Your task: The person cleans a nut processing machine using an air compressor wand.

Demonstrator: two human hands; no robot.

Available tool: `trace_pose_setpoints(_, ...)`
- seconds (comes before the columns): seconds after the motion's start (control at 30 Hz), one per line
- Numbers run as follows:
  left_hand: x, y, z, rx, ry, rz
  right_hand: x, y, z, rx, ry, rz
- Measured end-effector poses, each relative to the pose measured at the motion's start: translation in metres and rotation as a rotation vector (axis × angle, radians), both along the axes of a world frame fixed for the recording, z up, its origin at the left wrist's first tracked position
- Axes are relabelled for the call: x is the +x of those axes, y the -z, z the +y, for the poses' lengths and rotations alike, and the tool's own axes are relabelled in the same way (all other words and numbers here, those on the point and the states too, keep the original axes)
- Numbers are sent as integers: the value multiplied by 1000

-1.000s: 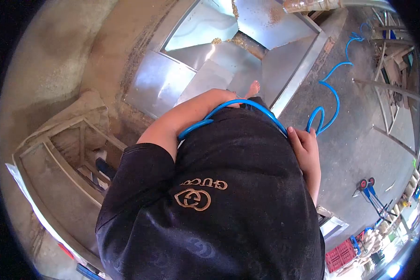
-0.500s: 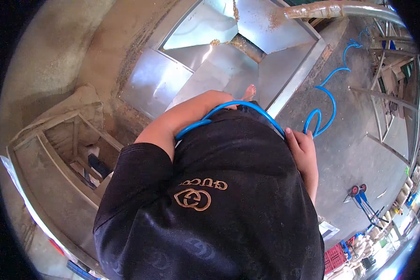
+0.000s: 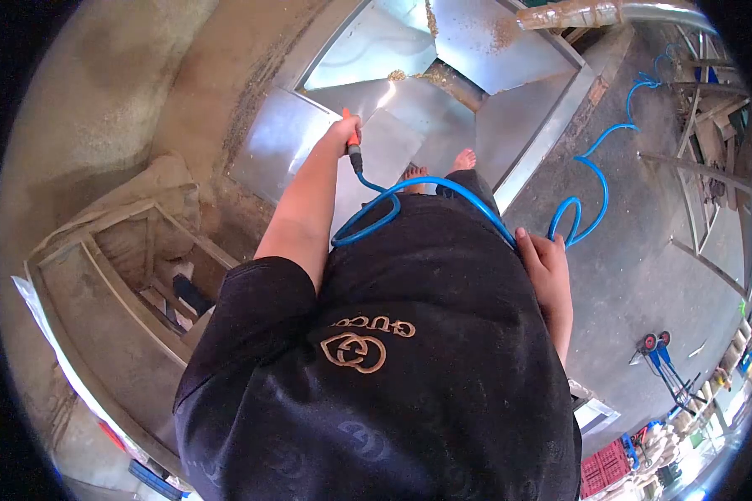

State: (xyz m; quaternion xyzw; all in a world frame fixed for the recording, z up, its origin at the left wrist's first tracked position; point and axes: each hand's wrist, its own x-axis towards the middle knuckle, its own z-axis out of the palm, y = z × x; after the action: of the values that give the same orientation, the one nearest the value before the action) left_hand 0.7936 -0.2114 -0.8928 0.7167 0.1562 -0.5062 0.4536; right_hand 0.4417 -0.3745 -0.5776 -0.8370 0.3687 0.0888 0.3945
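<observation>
My left hand is closed around an orange air blow gun, held over a flat metal panel; much of the tool is hidden in my fist. From its dark connector a blue hose loops across the front of my black shirt. My right hand, at my right side, is closed on the same hose with the thumb on top. Beyond my hands is a metal hopper with sloping sides and brown grainy residue along its seams. My bare feet stand on the metal.
The hose trails in coils over the concrete floor at right. A wrapped pipe reaches over the hopper. A wooden frame stands at left. Metal racks, a blue hand trolley and a red crate are at right.
My left hand has come out from beside my waist, forward and left, showing the orange air blow gun. The hose has shifted with it. My right hand keeps its hold.
</observation>
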Motion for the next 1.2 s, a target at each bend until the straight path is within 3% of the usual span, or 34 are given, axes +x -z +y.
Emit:
trace_pose_setpoints(0.07, -1, -12, -3, -158, -50, 104, 3, -3, 1, -21, 4, 3)
trace_pose_setpoints(0.17, -4, -23, -5, -225, -114, 301, 9, -5, 0, -51, -17, -20)
trace_pose_setpoints(0.3, -4, -33, 3, -242, -173, 384, 9, -1, 2, -48, -44, -78)
trace_pose_setpoints(0.73, -1, -30, 36, -423, -298, 527, 8, 3, 10, -45, -65, -80)
trace_pose_setpoints(1.2, 3, -38, 11, -442, -266, 498, 0, -3, 9, -68, -35, -69)
